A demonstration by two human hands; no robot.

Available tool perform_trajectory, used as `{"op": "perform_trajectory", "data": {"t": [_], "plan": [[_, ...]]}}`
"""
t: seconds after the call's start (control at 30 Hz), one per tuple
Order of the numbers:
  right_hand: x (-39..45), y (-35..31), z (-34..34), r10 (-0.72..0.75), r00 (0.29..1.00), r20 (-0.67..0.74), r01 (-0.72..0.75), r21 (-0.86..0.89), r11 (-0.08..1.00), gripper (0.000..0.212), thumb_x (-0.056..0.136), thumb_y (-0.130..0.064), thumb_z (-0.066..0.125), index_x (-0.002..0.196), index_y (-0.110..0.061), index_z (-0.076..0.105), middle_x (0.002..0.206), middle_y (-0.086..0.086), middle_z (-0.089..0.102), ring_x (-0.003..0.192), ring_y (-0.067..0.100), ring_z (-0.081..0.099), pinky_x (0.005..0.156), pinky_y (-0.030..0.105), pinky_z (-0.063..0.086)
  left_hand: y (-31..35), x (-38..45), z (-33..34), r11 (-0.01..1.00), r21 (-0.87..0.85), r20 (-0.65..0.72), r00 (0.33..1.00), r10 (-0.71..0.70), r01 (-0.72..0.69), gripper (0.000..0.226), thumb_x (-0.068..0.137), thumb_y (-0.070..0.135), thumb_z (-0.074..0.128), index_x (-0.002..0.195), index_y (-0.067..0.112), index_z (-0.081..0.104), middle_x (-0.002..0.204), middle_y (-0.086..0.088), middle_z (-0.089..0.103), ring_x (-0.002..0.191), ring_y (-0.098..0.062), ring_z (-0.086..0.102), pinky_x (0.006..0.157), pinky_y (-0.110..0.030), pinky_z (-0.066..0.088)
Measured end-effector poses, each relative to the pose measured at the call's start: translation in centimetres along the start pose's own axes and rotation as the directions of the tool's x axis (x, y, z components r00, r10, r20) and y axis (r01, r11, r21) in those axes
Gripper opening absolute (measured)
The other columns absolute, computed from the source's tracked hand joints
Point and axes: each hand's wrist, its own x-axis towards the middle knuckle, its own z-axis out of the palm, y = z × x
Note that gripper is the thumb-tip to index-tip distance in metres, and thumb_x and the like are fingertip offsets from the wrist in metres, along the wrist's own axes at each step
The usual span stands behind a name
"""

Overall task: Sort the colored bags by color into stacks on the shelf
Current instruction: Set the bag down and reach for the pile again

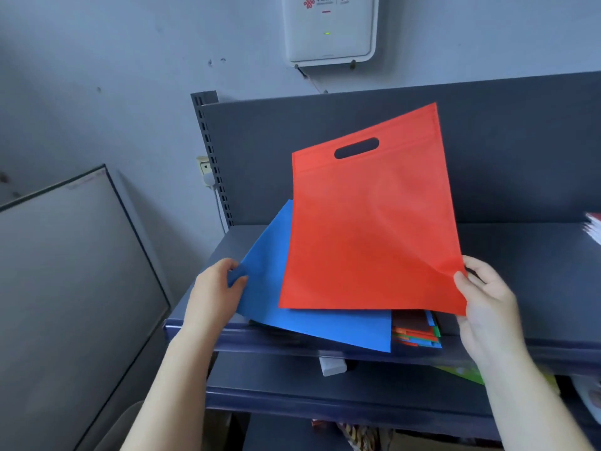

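Dark grey shelving [527, 255] stood against a pale blue wall, with a white router box [330, 27] mounted above it. Two bags were lifted clear of the mixed pile [418, 333] lying at the front of the shelf: one red bag [370, 229], pinched at its lower right corner between the thumb and fingers of the right hand [487, 297], and one blue bag [292, 307], its left corner gripped by the curled fingers of the left hand [216, 288]. The red bag overlapped the blue and stood tilted up toward the back panel, its handle slot uppermost. Both looked like thin non-woven fabric, very light and floppy yet with enough body to stay nearly flat when held by a single corner; a corner or edge pinch seemed sufficient, though the sheets would probably slide over each other easily. The pile showed edges of red, orange, green and blue, but how many bags it held could not be counted from this angle
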Motion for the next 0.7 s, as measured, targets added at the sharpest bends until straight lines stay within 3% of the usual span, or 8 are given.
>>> {"op": "perform_trajectory", "data": {"t": [0.1, 0.23, 0.3, 0.4, 0.6, 0.7], "plan": [[-0.8, -0.7, 0.5, 0.020, 0.998, 0.051, -0.022, 0.026, 0.999, 0.026, 0.097, 0.000, 0.046, 0.095, -0.020, 0.063, 0.091, 0.002, 0.069, 0.068, 0.002, 0.066, 0.059, 0.013, 0.052, -0.4, -2.9, -2.2, 0.987, -0.160, -0.093, 0.995, -0.029, 0.014, 0.011, 0.089, 0.008, 0.057, 0.084, 0.018, 0.058, 0.077, -0.001, 0.062, 0.060, -0.020, 0.059, 0.045, -0.023, 0.043], [-2.8, -1.8, 1.2, 0.064, 0.981, 0.186, -0.072, 0.033, 0.997, 0.028, 0.096, 0.001, 0.045, 0.092, -0.020, 0.064, 0.076, -0.006, 0.073, 0.064, 0.002, 0.066, 0.055, 0.012, 0.051, -0.9, -8.6, -5.0, 0.956, -0.289, -0.277, 0.953, -0.126, 0.042, 0.019, 0.091, 0.009, 0.057, 0.085, 0.027, 0.058, 0.080, 0.005, 0.065, 0.072, -0.018, 0.060, 0.063, -0.037, 0.049], [-4.1, -2.1, 1.2, 0.098, 0.963, 0.251, -0.108, 0.029, 0.994, 0.029, 0.096, 0.001, 0.045, 0.092, -0.020, 0.064, 0.076, -0.006, 0.073, 0.064, 0.002, 0.066, 0.054, 0.013, 0.051, -1.0, -12.1, -6.1, 0.932, -0.358, -0.353, 0.917, -0.185, 0.050, 0.025, 0.093, 0.010, 0.056, 0.082, 0.032, 0.058, 0.080, 0.011, 0.066, 0.070, -0.008, 0.060, 0.062, -0.033, 0.048], [-6.5, -2.2, 1.0, 0.162, 0.923, 0.349, -0.180, 0.019, 0.983, 0.029, 0.096, -0.001, 0.046, 0.091, -0.022, 0.066, 0.078, -0.006, 0.073, 0.065, 0.003, 0.067, 0.054, 0.013, 0.051, -1.2, -17.8, -7.5, 0.880, -0.471, -0.458, 0.837, -0.299, 0.057, 0.021, 0.094, 0.013, 0.055, 0.088, 0.032, 0.061, 0.084, 0.011, 0.070, 0.072, 0.001, 0.064, 0.064, -0.018, 0.050], [-12.4, -0.8, 1.8, 0.284, 0.787, 0.548, -0.336, -0.007, 0.942, 0.028, 0.097, -0.002, 0.044, 0.093, -0.021, 0.064, 0.077, -0.004, 0.074, 0.065, 0.003, 0.067, 0.054, 0.015, 0.053, -2.5, -29.0, -10.7, 0.899, -0.436, -0.670, 0.649, -0.359, 0.047, 0.026, 0.095, 0.013, 0.054, 0.089, 0.037, 0.061, 0.093, 0.008, 0.069, 0.084, -0.009, 0.064, 0.074, -0.022, 0.051], [-16.0, -0.1, 3.1, 0.329, 0.696, 0.638, -0.402, -0.034, 0.915, 0.028, 0.098, -0.002, 0.043, 0.094, -0.020, 0.064, 0.079, -0.004, 0.074, 0.067, 0.005, 0.069, 0.056, 0.017, 0.054, -2.8, -34.5, -13.0, 0.918, -0.395, -0.770, 0.531, -0.353, 0.037, 0.032, 0.095, 0.011, 0.055, 0.088, 0.042, 0.062, 0.088, 0.009, 0.070, 0.078, 0.000, 0.064, 0.071, -0.015, 0.050]]}}
